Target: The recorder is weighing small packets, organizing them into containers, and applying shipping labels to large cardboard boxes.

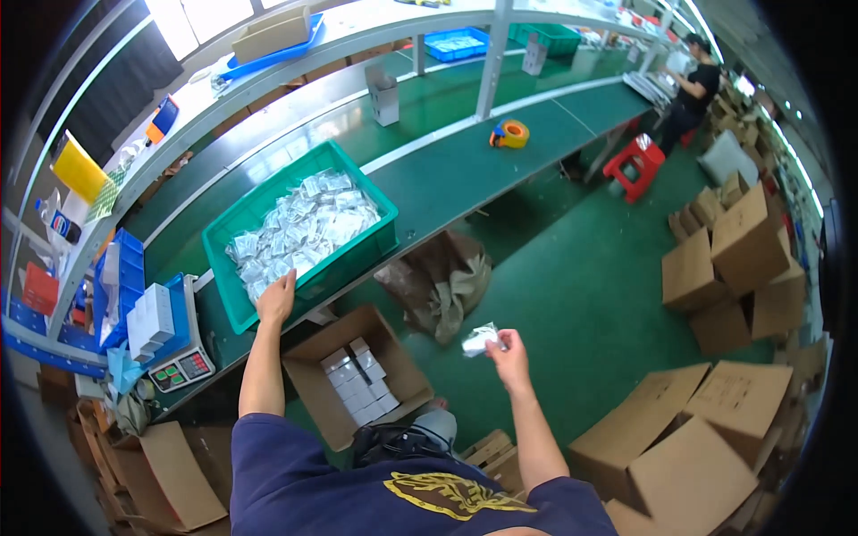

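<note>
A: Start at your left. Your left hand (276, 299) rests palm-down on the near rim of the green crate (234, 308), fingers loosely spread over the edge and closed on nothing. It looks like a steadying hold, keeping you within reach of the clear packets (302, 228) heaped inside.

B: And the crate sits at the front edge of the tabletop (465, 170)?

A: Yes, angled toward you, with the open cardboard box (308, 380) of small white boxes (357, 380) just below it on the floor side, so both are an easy drop apart.

B: What about your right?

A: Your right hand (511, 355) pinches one small clear packet (480, 339) between thumb and fingertips, held out over the green floor (581, 295), well apart from crate and box. The packet's long axis runs roughly left to right; its free end points left, back toward the box, tilted slightly down.
</note>
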Demonstrator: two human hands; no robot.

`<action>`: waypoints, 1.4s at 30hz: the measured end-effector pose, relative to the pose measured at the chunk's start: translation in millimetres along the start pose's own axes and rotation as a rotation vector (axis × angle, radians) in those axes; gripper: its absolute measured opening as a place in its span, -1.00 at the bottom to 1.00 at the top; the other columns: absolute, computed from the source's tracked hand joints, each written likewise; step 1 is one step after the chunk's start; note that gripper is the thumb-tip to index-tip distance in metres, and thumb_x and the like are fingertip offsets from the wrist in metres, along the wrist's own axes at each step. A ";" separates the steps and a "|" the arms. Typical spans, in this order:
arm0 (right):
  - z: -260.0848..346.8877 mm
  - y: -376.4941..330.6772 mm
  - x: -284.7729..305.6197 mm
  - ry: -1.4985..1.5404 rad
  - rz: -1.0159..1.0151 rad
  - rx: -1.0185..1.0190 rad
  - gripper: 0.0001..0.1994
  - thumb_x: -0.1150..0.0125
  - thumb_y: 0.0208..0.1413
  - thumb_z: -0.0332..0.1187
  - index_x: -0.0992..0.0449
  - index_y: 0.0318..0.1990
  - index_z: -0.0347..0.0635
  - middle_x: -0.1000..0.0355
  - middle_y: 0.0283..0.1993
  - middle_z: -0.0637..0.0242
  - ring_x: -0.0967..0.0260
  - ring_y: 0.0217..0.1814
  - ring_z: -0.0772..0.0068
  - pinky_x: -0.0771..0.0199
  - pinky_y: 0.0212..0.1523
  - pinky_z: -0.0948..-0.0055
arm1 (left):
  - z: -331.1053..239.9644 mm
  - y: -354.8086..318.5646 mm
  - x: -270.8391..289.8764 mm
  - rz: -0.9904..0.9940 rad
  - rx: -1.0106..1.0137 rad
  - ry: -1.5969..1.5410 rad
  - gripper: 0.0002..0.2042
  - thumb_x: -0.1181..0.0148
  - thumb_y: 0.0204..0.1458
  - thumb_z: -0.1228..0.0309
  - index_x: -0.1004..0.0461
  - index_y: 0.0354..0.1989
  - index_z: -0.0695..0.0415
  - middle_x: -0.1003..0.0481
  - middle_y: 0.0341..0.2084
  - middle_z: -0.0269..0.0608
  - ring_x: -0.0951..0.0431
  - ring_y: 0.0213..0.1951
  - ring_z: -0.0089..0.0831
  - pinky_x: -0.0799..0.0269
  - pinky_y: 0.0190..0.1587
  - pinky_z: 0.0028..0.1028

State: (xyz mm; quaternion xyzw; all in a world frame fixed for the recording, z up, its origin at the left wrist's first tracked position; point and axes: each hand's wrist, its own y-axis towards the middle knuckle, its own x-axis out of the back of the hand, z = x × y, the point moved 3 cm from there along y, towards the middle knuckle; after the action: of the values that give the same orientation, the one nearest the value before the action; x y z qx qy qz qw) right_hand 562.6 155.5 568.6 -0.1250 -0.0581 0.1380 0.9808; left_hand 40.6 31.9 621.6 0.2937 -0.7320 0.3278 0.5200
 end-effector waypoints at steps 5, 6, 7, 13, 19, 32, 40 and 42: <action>87.9 64.7 -28.8 0.074 0.051 0.093 -0.74 -0.30 0.10 -0.51 -0.31 -0.16 -0.23 -0.42 -0.24 0.29 -0.46 -0.26 0.52 -0.55 -0.29 0.52 | -5.3 4.1 2.7 -0.058 0.230 -0.122 -0.38 0.27 0.17 -0.27 -0.47 0.10 -0.09 -0.56 -0.03 -0.12 -0.50 0.07 -0.08 -0.32 0.10 -0.13; 92.0 82.4 -29.8 0.063 0.074 0.101 -0.74 -0.30 0.10 -0.51 -0.31 -0.16 -0.23 -0.42 -0.24 0.29 -0.46 -0.26 0.52 -0.55 -0.29 0.52 | 6.6 7.9 0.8 -0.163 0.283 -0.199 -0.39 0.24 0.17 -0.26 -0.45 0.12 -0.09 -0.56 -0.04 -0.14 -0.51 0.06 -0.09 -0.32 0.09 -0.13; 95.8 99.6 -28.3 -0.015 0.080 0.115 -0.75 -0.30 0.10 -0.51 -0.31 -0.17 -0.23 -0.41 -0.26 0.31 -0.45 -0.28 0.54 -0.54 -0.29 0.53 | 10.6 10.9 -0.7 -0.171 0.305 -0.210 -0.39 0.24 0.17 -0.26 -0.45 0.12 -0.09 -0.56 -0.04 -0.14 -0.51 0.06 -0.09 -0.32 0.09 -0.13; 175.5 298.3 -25.1 -0.180 0.086 0.459 -0.75 -0.36 0.06 -0.42 -0.40 -0.19 -0.24 -0.44 -0.33 0.37 -0.42 -0.28 0.63 -0.48 -0.30 0.53 | -13.4 18.4 -0.1 -0.408 0.611 -0.159 -0.54 0.05 0.17 -0.11 -0.45 0.05 -0.07 -0.58 -0.12 -0.17 -0.54 -0.02 -0.13 -0.39 -0.04 -0.14; 311.5 486.4 -157.4 -0.251 0.115 0.827 -0.69 -0.35 0.04 -0.39 -0.40 -0.10 -0.23 -0.52 -0.21 0.15 -0.52 -0.24 0.22 -0.50 -0.23 0.34 | -7.7 7.1 -2.6 -0.735 0.618 -0.200 -0.70 -0.05 0.18 0.15 -0.48 -0.05 0.07 -0.57 -0.15 -0.12 -0.53 -0.06 -0.10 -0.40 -0.05 -0.14; 306.8 690.3 -443.8 -0.928 0.293 1.045 -0.75 -0.34 0.03 -0.18 -0.57 -0.28 -0.16 -0.48 -0.20 0.21 -0.40 -0.04 0.16 -0.37 -0.04 0.17 | -193.9 45.3 -28.8 -0.754 0.616 -0.167 -0.70 -0.10 0.14 0.33 -0.43 0.03 0.10 -0.55 -0.17 -0.28 -0.45 0.01 -0.20 -0.22 0.17 -0.23; 290.5 648.2 -377.7 -0.987 0.487 1.567 -0.75 -0.34 -0.07 -0.21 -0.60 -0.30 -0.17 -0.37 0.13 0.32 -0.14 0.29 0.09 0.00 0.33 -0.05 | -192.8 42.6 -32.1 -0.813 0.641 -0.134 -0.65 -0.15 0.10 0.33 -0.41 0.06 0.14 -0.52 -0.12 -0.19 -0.44 -0.01 -0.15 -0.25 0.13 -0.20; 313.7 602.6 -313.7 -0.769 0.570 1.639 -0.80 -0.37 -0.11 -0.28 -0.55 -0.38 -0.18 -0.36 0.12 0.29 -0.15 0.27 0.06 -0.02 0.32 -0.09 | -209.2 42.5 -19.9 -0.868 0.563 -0.001 -0.61 -0.19 0.06 0.35 -0.39 0.06 0.21 -0.48 -0.05 -0.04 -0.42 0.01 -0.06 -0.24 0.14 -0.16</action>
State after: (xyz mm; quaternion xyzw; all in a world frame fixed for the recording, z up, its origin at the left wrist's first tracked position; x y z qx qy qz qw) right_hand 62.1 698.8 688.1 0.6468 -0.2295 0.4016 0.6064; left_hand 132.6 224.0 646.3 0.6992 -0.4262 0.2661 0.5086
